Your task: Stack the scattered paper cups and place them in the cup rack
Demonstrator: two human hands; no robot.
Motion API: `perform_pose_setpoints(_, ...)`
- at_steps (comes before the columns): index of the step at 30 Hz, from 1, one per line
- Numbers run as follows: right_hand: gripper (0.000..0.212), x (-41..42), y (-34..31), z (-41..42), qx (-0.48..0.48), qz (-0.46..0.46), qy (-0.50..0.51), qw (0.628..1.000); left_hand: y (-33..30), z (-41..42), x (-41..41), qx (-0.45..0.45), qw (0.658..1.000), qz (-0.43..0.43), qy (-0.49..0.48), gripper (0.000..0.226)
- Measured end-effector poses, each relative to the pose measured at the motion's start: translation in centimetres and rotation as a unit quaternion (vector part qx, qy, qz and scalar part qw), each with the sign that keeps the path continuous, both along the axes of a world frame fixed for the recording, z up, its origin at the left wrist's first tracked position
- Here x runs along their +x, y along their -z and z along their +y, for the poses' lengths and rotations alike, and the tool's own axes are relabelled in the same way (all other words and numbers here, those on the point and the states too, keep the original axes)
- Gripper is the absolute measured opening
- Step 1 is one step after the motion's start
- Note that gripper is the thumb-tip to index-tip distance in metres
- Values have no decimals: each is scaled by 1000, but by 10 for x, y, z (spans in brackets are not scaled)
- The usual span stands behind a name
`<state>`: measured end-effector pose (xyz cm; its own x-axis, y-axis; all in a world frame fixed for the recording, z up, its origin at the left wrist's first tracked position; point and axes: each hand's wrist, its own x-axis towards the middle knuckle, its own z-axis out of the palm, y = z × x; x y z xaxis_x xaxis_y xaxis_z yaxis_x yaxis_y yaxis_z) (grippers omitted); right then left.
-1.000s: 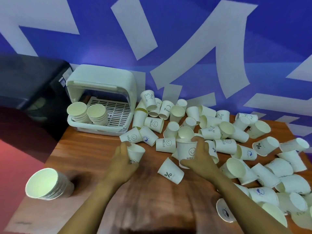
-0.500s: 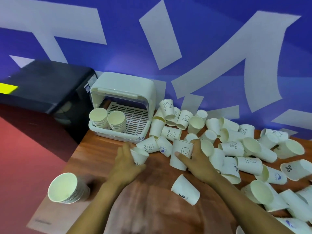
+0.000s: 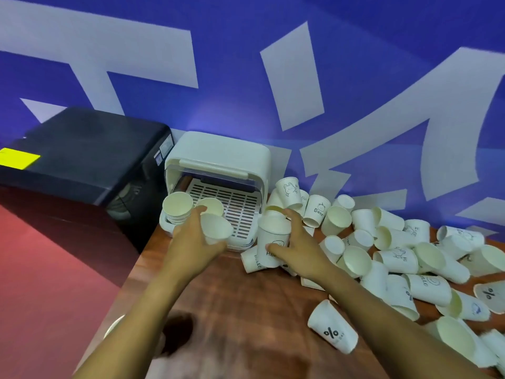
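My left hand (image 3: 191, 242) grips a white paper cup (image 3: 216, 228), tilted with its mouth toward me, just in front of the white cup rack (image 3: 218, 160). Two stacks of cups (image 3: 177, 207) stand at the rack's front left on its slotted tray. My right hand (image 3: 295, 247) holds an upright cup printed HELLO (image 3: 272, 237), close to the rack's right front corner. Several loose cups (image 3: 396, 258) lie scattered over the wooden table to the right.
A black machine (image 3: 82, 160) with a yellow label stands left of the rack, beyond the table edge. A cup with a percent sign (image 3: 332, 330) lies alone near my right forearm. A cup stack at the table's lower left is mostly hidden by my left arm.
Both hands have carried their cups away from the pile up to the rack's front. The view has shifted left and closer to the rack.
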<state>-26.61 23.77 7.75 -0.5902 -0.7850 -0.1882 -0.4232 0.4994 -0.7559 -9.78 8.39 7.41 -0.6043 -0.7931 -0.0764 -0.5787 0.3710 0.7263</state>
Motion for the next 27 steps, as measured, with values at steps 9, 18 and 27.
perform_pose_setpoints(9, 79, 12, -5, -77, -17, 29, -43, 999, -22, -77, 9, -44, 998, -2, -44, 64)
perform_pose_setpoints(18, 77, 32, 4, -125, -110, -3, 12, 994, -18, -107, 5, -87, 992, -24, -92, 70)
perform_pose_setpoints(27, 78, 34, 17, -150, -60, 48, 27, 997, 0, -124, 2, -63, 992, -68, -84, 73)
